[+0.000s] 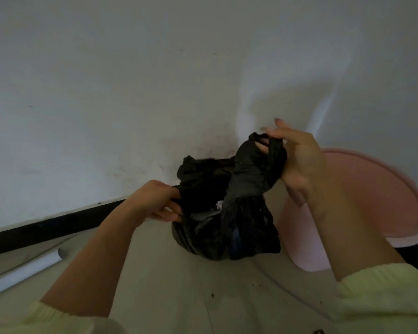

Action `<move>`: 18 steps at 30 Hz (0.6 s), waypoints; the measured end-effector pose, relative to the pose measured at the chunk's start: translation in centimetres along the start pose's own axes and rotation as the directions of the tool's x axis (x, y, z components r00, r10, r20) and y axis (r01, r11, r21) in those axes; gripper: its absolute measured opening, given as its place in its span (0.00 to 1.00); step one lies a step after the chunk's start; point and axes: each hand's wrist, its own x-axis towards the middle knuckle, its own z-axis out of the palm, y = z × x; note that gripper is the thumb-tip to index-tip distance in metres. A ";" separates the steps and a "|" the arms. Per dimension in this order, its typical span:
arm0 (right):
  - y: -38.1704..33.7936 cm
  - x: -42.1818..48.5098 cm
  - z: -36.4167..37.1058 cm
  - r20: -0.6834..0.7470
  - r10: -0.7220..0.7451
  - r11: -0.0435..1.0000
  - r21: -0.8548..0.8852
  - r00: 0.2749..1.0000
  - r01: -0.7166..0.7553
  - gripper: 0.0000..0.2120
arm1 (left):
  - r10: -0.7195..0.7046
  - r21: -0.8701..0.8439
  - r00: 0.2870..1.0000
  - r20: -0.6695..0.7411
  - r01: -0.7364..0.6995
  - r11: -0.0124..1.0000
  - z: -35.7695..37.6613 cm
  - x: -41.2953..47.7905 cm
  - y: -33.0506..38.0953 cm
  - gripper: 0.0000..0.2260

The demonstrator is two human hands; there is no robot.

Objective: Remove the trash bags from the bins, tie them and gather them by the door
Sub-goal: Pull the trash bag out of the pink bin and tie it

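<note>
Left of the round pink plastic bin (372,189), the black plastic trash bag (227,232) sits on the floor (179,285). The left hand (155,201) grips its left flap, the right hand (297,155) pinches the twisted right one; hard pulling could tear it.

Black trash bag (227,225): thin crinkled plastic, faint sheen. Pink bin (377,189): smooth matt plastic.

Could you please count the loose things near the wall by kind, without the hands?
Bag: 1 (black)
Bin: 1 (pink)
Tube: 1 (white)
Total: 3
</note>
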 end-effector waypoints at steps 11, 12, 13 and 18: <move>3.0 0.5 -0.8 -0.181 -0.023 0.745 -0.659 0.983 -0.104 0.39 | 0.341 0.444 0.931 -0.133 -0.252 0.860 3.6 3.6 0.6 0.18; 3.2 0.5 -1.0 -0.201 -0.033 0.710 -0.694 0.979 -0.119 0.33 | 0.344 0.371 0.918 -0.197 -0.255 0.893 4.0 3.8 0.8 0.14; 3.4 0.4 -1.1 -0.207 -0.040 0.687 -0.716 0.978 -0.123 0.25 | 0.326 0.280 0.907 -0.266 -0.251 0.927 4.3 3.9 1.2 0.13; 2.9 1.1 -2.5 -0.236 -0.207 0.533 -0.841 0.950 -0.093 0.07 | 0.220 -0.122 0.826 -0.519 -0.326 0.937 4.7 4.2 4.9 0.12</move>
